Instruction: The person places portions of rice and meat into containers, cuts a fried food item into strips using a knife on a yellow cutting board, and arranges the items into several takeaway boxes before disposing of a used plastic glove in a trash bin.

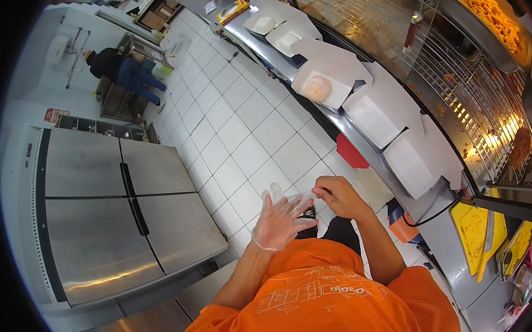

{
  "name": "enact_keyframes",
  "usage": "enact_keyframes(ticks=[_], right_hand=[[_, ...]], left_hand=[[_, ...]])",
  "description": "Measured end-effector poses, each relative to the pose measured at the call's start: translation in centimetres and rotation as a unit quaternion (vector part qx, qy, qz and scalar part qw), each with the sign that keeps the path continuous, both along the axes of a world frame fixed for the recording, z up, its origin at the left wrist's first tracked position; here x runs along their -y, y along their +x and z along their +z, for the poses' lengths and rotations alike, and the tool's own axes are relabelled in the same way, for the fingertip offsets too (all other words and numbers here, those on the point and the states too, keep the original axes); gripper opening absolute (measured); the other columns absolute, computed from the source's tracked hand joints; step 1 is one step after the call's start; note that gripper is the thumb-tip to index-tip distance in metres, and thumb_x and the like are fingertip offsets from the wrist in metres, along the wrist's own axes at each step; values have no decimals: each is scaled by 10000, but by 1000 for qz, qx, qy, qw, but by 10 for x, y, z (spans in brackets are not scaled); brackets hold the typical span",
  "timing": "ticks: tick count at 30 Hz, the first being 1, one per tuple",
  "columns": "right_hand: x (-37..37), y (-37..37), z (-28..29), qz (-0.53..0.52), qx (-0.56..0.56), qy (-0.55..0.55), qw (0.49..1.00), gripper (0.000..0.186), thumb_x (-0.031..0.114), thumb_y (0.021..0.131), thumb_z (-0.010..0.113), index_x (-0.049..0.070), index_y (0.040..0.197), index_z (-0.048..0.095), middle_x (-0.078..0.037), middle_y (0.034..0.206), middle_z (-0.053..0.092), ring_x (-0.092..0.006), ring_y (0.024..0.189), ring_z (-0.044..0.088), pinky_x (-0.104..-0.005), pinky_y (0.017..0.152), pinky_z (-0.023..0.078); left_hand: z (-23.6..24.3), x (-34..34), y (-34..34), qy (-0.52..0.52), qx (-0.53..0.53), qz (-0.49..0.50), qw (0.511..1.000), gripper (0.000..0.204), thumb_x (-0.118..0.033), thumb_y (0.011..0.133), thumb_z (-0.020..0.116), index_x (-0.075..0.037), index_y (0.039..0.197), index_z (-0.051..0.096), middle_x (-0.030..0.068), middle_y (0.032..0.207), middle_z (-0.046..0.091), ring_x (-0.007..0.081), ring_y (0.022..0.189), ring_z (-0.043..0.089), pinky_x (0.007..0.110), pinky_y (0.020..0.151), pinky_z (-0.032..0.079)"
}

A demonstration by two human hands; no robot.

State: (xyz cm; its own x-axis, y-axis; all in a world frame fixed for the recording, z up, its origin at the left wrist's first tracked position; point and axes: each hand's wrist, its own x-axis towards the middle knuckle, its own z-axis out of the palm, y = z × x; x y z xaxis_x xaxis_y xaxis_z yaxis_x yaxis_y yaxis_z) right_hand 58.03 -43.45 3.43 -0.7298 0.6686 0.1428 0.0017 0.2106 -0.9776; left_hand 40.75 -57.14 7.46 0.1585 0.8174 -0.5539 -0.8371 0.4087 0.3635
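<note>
My left hand [279, 221] wears a thin clear plastic glove, loose at the fingertips, and its fingers are spread. My bare right hand [332, 197] pinches the tip of that glove at the left hand's finger end. Both hands are in front of my orange shirt, over the tiled floor. To their right a row of open white boxes [409, 163] lines the steel counter [278, 65]; one box holds a pale rounded item [317, 88] that I cannot make out.
A warming cabinet [450, 94] with fried food trays [482, 13] fills the right. Yellow boards [474, 238] lie below it. A four-door steel fridge [90, 231] stands left. A person in dark clothes [123, 74] bends at a sink at the back. A red object [349, 152] is under the counter.
</note>
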Motion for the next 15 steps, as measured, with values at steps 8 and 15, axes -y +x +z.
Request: enact_keyframes(ticks=[8, 15], right_hand=[[-11, -35, 2, -55, 40, -61, 996, 246, 118, 915, 585, -39, 743, 506, -132, 624, 438, -207, 569, 354, -351, 536, 329], [-36, -86, 21, -117, 88, 8, 989, 236, 114, 923, 579, -33, 748, 521, -129, 653, 493, -206, 597, 458, -351, 565, 361]], left_hand=[[3, -16, -35, 74, 138, 40, 987, 688, -632, 955, 312, -146, 1439, 362, 176, 1497, 303, 403, 1401, 258, 740, 996, 336], [-1, -60, -114, 58, 128, -30, 990, 658, -612, 971, 298, -237, 1508, 239, 148, 1526, 263, 392, 1427, 204, 748, 1002, 304]])
